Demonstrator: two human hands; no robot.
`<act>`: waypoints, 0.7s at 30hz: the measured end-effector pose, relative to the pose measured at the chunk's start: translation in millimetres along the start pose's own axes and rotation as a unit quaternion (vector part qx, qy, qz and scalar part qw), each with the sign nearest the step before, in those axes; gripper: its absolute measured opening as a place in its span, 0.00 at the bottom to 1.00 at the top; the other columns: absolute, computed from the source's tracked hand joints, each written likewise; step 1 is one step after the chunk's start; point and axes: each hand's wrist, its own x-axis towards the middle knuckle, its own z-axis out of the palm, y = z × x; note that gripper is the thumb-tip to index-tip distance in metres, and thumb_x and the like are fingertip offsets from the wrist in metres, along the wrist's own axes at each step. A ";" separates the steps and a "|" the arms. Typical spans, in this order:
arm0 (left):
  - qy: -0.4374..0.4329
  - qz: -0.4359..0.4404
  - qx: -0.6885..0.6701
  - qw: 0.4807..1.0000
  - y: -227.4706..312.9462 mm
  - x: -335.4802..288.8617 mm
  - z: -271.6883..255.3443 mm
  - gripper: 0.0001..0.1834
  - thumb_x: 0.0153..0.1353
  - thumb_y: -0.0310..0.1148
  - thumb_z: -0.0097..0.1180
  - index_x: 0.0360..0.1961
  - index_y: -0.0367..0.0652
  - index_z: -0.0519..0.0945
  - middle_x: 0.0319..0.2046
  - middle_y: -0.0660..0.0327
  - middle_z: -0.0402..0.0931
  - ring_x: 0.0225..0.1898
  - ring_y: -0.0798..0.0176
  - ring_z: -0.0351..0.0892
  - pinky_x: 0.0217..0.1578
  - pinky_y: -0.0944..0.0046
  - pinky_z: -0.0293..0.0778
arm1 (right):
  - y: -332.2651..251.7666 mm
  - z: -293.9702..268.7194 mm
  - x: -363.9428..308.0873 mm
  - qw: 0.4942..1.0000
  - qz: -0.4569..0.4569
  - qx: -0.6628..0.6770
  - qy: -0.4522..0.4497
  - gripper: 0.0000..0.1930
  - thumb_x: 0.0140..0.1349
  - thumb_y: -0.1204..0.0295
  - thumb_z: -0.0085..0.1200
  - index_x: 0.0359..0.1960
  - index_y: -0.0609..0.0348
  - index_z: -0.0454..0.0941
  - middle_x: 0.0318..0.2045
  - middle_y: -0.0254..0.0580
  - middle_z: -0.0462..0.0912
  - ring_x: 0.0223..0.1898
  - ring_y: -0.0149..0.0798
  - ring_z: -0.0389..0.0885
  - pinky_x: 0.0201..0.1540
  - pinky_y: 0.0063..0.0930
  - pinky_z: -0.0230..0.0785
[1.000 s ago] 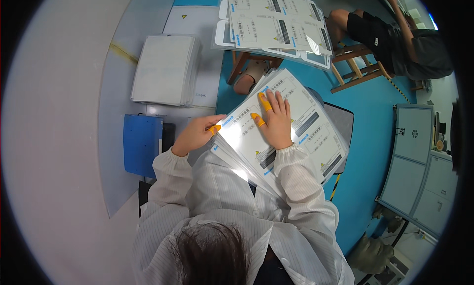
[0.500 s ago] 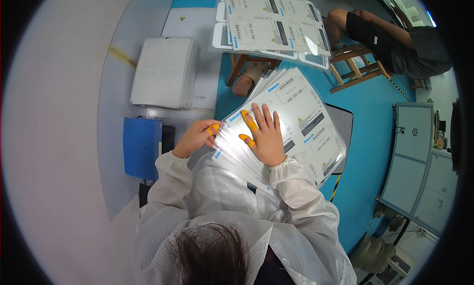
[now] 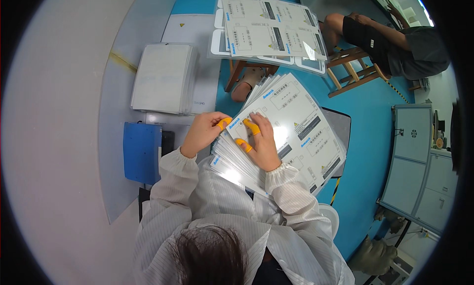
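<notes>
Under the right hand (image 3: 262, 142), sheets (image 3: 289, 129) seem fanned wider now.

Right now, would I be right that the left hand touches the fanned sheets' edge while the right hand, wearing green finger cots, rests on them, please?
Not quite: the head view shows orange finger cots on the right hand, not green; the rest holds.

The top printed sheet (image 3: 291, 132) bore blue lettering (image 3: 265, 94), dark text blocks (image 3: 309, 128), small black characters (image 3: 285, 89) and yellow warning triangles (image 3: 296, 124); the farther sheets (image 3: 253, 20) carried similar print. The white tabletop (image 3: 207, 33) showed 1 small yellow triangle sign (image 3: 182, 24) and faint blue writing (image 3: 199, 103), too small to read. A grey cabinet door (image 3: 412, 151) bore 1 dark round emblem (image 3: 414, 133), a co-worker's dark shorts (image 3: 358, 32) 1 small white label (image 3: 372, 44).
</notes>
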 end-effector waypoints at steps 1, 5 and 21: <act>0.003 0.008 -0.025 1.000 4.4 1.6 0.8 0.11 0.58 0.23 0.52 0.41 0.33 0.79 0.30 0.59 0.79 0.28 0.70 0.74 0.32 0.74 0.71 | -6.0 2.3 2.8 0.997 0.001 0.076 0.020 0.31 0.45 0.63 0.64 0.49 0.65 0.68 0.56 0.48 0.62 0.62 0.52 0.54 0.64 0.43 0.46; -0.012 -0.016 0.044 0.999 12.0 4.8 2.0 0.10 0.58 0.22 0.52 0.40 0.33 0.79 0.29 0.59 0.79 0.28 0.72 0.74 0.31 0.75 0.71 | -23.7 16.2 13.9 0.988 0.000 0.137 0.064 0.29 0.34 0.66 0.71 0.36 0.70 0.70 0.47 0.49 0.65 0.54 0.52 0.61 0.55 0.39 0.58; -0.001 -0.003 0.008 1.000 1.9 1.7 11.1 0.13 0.57 0.19 0.50 0.45 0.35 0.77 0.25 0.63 0.75 0.25 0.75 0.69 0.29 0.77 0.68 | -14.1 21.6 4.0 0.988 0.027 0.098 0.115 0.08 0.47 0.81 0.53 0.31 0.71 0.72 0.46 0.47 0.69 0.50 0.49 0.65 0.53 0.35 0.59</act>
